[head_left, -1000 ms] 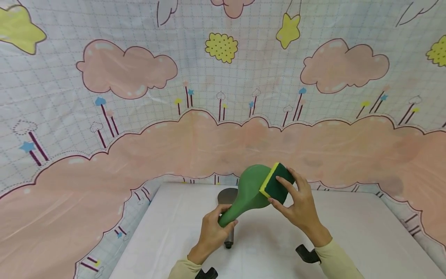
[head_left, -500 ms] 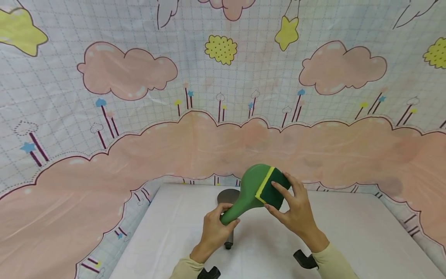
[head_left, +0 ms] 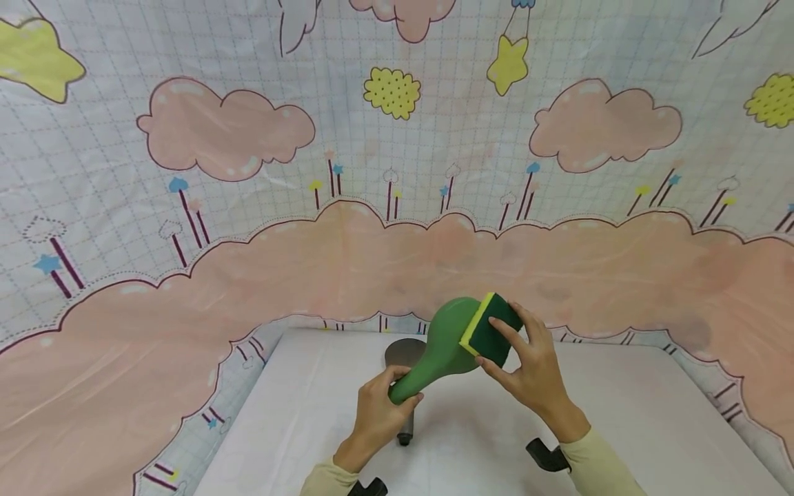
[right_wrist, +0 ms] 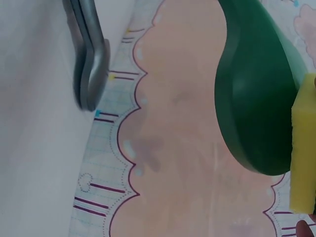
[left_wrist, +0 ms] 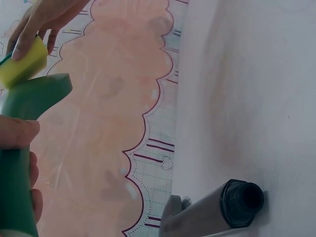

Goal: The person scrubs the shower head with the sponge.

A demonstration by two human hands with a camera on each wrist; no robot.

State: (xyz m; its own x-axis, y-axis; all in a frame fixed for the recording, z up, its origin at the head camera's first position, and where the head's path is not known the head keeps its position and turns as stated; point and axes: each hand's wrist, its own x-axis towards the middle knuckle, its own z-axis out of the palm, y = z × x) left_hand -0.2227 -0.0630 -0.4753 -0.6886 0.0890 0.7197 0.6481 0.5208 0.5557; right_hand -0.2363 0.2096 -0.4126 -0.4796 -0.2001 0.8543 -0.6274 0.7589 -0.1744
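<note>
My left hand (head_left: 381,415) grips the handle of a green shower head (head_left: 451,333), held up above the table with its smooth rounded back showing. My right hand (head_left: 530,372) pinches a scouring sponge (head_left: 494,332) between thumb and fingers. Its dark green scrubbing side lies under the fingertips, and its yellow side (right_wrist: 303,148) is against the wide round head. From the left wrist view, the thumb and fingers (left_wrist: 19,133) wrap the green handle (left_wrist: 17,182), while the sponge (left_wrist: 27,61) sits on the head.
A grey shower head (head_left: 404,353) lies on the white table (head_left: 298,413) behind the left hand, its black threaded end (left_wrist: 242,200) towards me. A patterned cloth (head_left: 434,262) with clouds and stars hangs behind the table. Black wrist mounts (head_left: 547,455) sit by the sleeves.
The sponge slid left and slightly down across the green shower head, then came back right and up. The left hand stayed nearly still, keeping its grip.
</note>
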